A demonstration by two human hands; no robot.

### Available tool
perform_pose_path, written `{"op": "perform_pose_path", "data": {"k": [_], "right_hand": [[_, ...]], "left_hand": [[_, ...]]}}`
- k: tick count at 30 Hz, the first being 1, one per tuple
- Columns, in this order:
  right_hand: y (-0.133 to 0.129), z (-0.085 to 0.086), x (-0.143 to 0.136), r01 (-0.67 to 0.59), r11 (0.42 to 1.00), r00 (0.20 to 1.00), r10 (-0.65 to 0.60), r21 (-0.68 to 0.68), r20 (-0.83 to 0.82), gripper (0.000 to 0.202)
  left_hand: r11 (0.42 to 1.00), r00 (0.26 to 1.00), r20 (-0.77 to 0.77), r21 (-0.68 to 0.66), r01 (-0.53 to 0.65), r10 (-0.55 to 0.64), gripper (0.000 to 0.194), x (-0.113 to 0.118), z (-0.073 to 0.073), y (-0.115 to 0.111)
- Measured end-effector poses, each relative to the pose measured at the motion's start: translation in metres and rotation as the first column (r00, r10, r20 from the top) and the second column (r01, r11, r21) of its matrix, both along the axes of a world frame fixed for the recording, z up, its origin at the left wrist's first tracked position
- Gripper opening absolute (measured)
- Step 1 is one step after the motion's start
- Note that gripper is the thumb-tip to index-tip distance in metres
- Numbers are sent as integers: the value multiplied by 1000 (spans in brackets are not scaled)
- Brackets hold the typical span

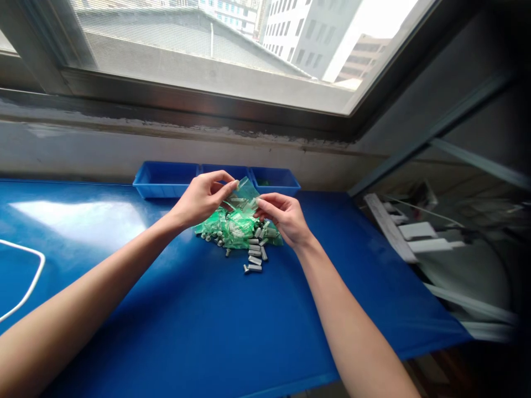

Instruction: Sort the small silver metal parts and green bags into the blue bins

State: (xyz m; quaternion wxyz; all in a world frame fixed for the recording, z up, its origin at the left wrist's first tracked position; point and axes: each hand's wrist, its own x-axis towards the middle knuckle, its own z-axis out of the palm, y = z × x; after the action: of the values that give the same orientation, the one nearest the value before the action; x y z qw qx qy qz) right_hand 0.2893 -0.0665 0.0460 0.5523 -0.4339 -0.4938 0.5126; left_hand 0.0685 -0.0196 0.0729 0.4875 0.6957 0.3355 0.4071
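My left hand [202,197] and my right hand [282,216] both pinch a small clear green plastic bag [245,192], held just above a heap of more green bags [232,225] on the blue table [199,309]. The held bag seems to contain small metal pieces. Several short silver metal cylinders [254,255] lie loose on the table along the front and right of the heap, just left of my right wrist.
Three shallow blue bins stand in a row against the wall: left [165,179], middle [224,168], right [274,179]. A white cable [30,279] loops at the table's left edge. White metal rails and wires [409,232] lie beyond the table's right edge. A window is above.
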Motion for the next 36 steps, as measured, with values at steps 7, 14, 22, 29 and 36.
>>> {"op": "perform_pose_path", "data": {"k": [7, 14, 22, 29, 36], "right_hand": [[4, 0, 7, 36, 983, 998, -46, -179, -52, 33], [11, -4, 12, 241, 940, 935, -292, -243, -202, 17], [16, -4, 12, 279, 917, 867, -369, -286, -334, 17], [11, -3, 13, 204, 952, 969, -230, -228, -94, 13], [10, -4, 12, 159, 962, 983, -175, -223, -57, 16]], "left_hand": [[978, 967, -214, 181, -102, 141, 47, -2, 0, 0], [951, 943, -305, 306, -37, 135, 30, -1, 2, -4], [837, 868, -497, 467, 286, -20, 30, 3, -9, -6], [780, 789, -615, 495, 383, 3, 44, 5, -23, -8], [724, 808, -589, 571, 387, 32, 19, 7, -24, -7]]}}
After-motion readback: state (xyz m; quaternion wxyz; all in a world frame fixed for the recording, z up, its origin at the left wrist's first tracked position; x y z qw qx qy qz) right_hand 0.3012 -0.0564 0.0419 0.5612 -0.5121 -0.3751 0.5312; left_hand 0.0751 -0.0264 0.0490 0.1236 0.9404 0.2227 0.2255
